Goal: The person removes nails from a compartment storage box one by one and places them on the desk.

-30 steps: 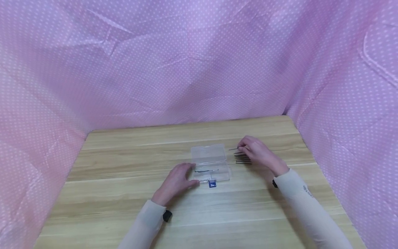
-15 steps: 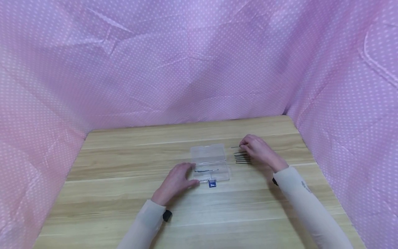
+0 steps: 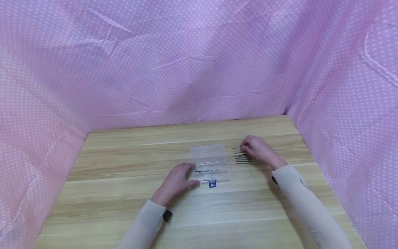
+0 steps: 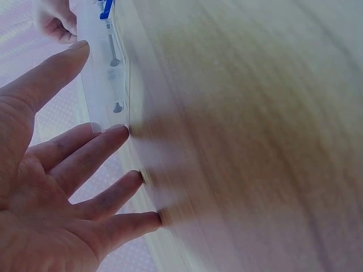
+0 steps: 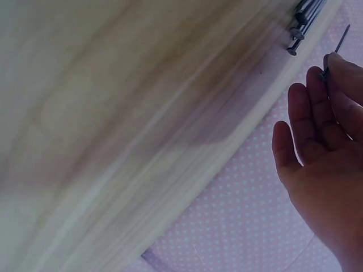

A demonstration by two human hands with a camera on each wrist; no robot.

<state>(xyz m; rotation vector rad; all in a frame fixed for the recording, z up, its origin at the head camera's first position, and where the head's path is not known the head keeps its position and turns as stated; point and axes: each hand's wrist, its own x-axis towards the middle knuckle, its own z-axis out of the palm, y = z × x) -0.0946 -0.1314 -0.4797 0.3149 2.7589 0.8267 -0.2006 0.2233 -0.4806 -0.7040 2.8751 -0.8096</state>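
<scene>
A small clear plastic box (image 3: 210, 170) lies open mid-table, its lid (image 3: 208, 153) folded back and a nail (image 3: 206, 170) inside. A blue clasp (image 3: 212, 184) sits at its near edge. My left hand (image 3: 178, 181) rests flat beside the box, straight fingertips (image 4: 120, 131) against its left wall (image 4: 105, 73). To the right lies a row of dark nails (image 3: 243, 159). My right hand (image 3: 257, 148) hovers at that row and pinches one nail (image 3: 236, 148) at its fingertips. In the right wrist view the nail (image 5: 341, 41) sticks out past the fingers, beside the row (image 5: 302, 22).
The wooden table (image 3: 124, 193) is enclosed on the back and both sides by a pink dotted cloth (image 3: 192, 69). Bare wood lies in front of the box and to the left.
My right hand has shifted slightly right and back along the row of nails, with one nail at its fingertips. The left hand and the box have stayed put.
</scene>
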